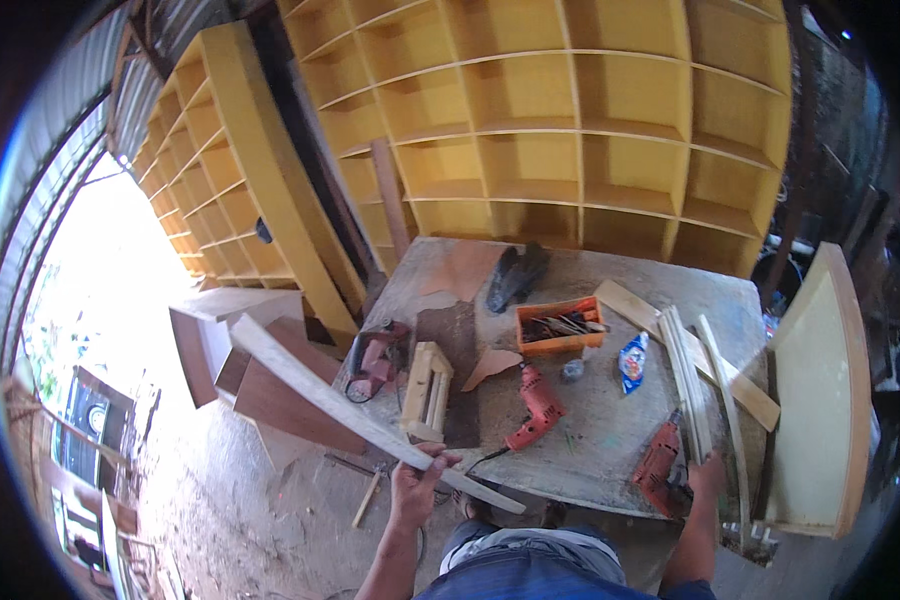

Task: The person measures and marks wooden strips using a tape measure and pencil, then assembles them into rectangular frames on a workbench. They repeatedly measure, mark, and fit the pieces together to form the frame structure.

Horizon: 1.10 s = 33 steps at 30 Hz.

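Note:
My left hand (pixel 418 490) is closed round a long, pale wooden strip (pixel 330 397), which slants from the upper left down past the table's near edge. At the table's right side, my right hand (pixel 708 476) grips the near end of several narrow wooden strips (pixel 684 375) lying together. A red power drill (pixel 659 462) lies just left of that hand. Another red drill (pixel 537 405), with a black cord, rests mid-table. Beyond the left hand stands a small wooden frame (pixel 427 390), beside a dark red power tool (pixel 375 362).
An orange box (pixel 560 326) of bits and a blue packet (pixel 632 362) lie on the worktable (pixel 590 440). A flat board (pixel 630 306) crosses under the strips. A pale panel (pixel 815 390) stands at the right edge. Yellow shelving (pixel 530 90) rises behind; a hammer (pixel 367 500) lies on the floor.

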Available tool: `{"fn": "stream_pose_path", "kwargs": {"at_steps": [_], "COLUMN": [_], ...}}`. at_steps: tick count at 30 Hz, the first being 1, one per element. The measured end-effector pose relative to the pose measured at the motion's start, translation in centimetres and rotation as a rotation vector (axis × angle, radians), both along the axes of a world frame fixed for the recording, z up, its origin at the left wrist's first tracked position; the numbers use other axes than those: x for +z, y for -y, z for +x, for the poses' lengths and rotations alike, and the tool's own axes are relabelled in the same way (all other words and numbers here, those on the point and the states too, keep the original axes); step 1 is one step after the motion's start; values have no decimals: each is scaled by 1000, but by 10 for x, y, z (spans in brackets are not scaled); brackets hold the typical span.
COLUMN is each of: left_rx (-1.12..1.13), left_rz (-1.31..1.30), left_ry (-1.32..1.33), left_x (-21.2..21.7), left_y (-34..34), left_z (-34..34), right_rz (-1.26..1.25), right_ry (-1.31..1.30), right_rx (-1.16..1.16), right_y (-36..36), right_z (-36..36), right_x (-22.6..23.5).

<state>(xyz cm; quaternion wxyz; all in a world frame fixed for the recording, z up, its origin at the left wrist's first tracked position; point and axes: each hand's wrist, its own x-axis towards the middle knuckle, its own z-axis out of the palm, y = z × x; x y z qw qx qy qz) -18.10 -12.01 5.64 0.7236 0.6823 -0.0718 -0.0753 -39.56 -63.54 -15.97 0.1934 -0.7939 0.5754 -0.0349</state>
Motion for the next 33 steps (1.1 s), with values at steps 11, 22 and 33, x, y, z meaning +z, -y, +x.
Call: {"fn": "stream_pose_path", "kwargs": {"at_steps": [11, 22, 33], "left_rx": [114, 302, 335], "left_rz": [-82, -372, -478], "left_ry": [-10, -83, -66], "left_x": [0, -34, -37], "left_y": [-25, -57, -64], "left_z": [-12, -29, -37], "right_rz": [-85, -193, -144], "right_ry": [-20, -241, -285], "right_rx": [212, 416, 632], "right_y": [30, -60, -99], "right_z": [11, 67, 124], "right_x": [-7, 97, 126]}}
